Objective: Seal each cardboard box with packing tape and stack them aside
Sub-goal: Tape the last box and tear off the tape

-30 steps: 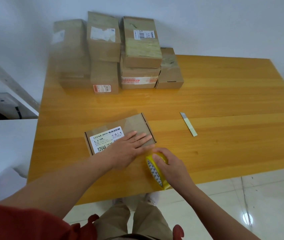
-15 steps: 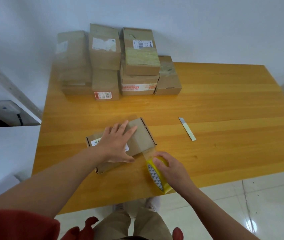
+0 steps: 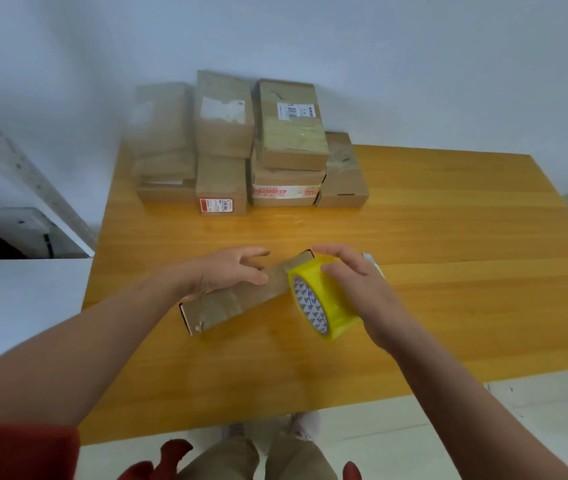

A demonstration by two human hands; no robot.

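Nearest the camera are tan trousers (image 3: 258, 459) and a red sleeve (image 3: 16, 448), at the near edge of the wooden table (image 3: 275, 375). Above it, the right hand (image 3: 358, 289) grips a yellow tape roll (image 3: 327, 303), with the fingers curled over its outer band and the patterned core facing left. Just left of those fingers, the roll meets the right end of a flat cardboard box (image 3: 227, 306) that stands up on one long side. The left hand (image 3: 227, 271) holds the box from above, thumb pressed on the near face and fingers reaching over the top edge. Just beyond the right fingertips, a knife (image 3: 374, 265) peeks out, mostly hidden. Well beyond both hands, a stack of boxes (image 3: 241, 150) stands against the wall.
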